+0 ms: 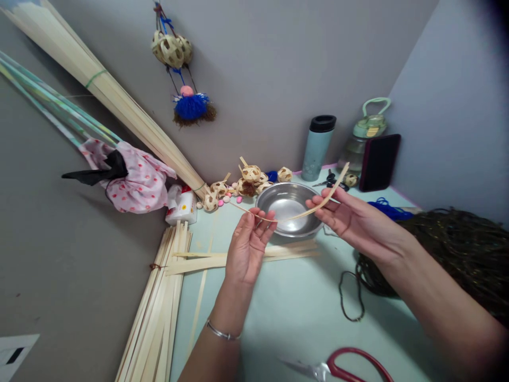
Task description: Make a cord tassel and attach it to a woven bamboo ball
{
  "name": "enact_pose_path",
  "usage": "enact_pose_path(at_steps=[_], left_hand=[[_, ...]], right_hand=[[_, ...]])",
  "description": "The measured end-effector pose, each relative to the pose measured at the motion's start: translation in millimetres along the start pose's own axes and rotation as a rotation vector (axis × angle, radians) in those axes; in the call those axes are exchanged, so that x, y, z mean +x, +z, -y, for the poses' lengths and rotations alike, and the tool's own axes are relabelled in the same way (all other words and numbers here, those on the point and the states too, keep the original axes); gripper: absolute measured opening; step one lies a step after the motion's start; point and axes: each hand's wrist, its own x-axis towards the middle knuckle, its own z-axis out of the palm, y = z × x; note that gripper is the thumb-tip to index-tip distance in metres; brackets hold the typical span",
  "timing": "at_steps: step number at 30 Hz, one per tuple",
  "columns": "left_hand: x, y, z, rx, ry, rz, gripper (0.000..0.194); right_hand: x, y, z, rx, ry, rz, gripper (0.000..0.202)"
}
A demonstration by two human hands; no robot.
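A thin, pale wooden strip [299,215] runs between my hands, bending upward at its right end. My left hand [250,246] pinches the strip near its left end, palm up, with a metal bracelet on the wrist. My right hand [350,217] holds the strip's right part between thumb and fingers. Just behind the strip stands a round steel bowl [288,199]. Beneath and left of my left hand, several flat strips [210,263] lie on the pale green table [286,318].
Red-handled scissors [334,366] lie at the front edge. Dark cord [449,249] is heaped at right. Behind are a blue tumbler [318,148], a bottle [358,143], a phone [379,163] and woven balls [251,173]. Bundled strips [155,318] lie left; a polka-dot cloth bag [139,180] hangs there.
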Motion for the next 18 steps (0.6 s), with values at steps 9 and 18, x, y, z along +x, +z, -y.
enact_pose_path(at_steps=[9,18], left_hand=[[2,2.6,2,-0.094,0.054,-0.258,0.021],[5,-1.1,4,-0.064,0.083,-0.324,0.015]], right_hand=[[1,-2,-7,0.014,-0.044,-0.092,0.020],[4,-6,-13,0.050,-0.005,-0.167,0.012]])
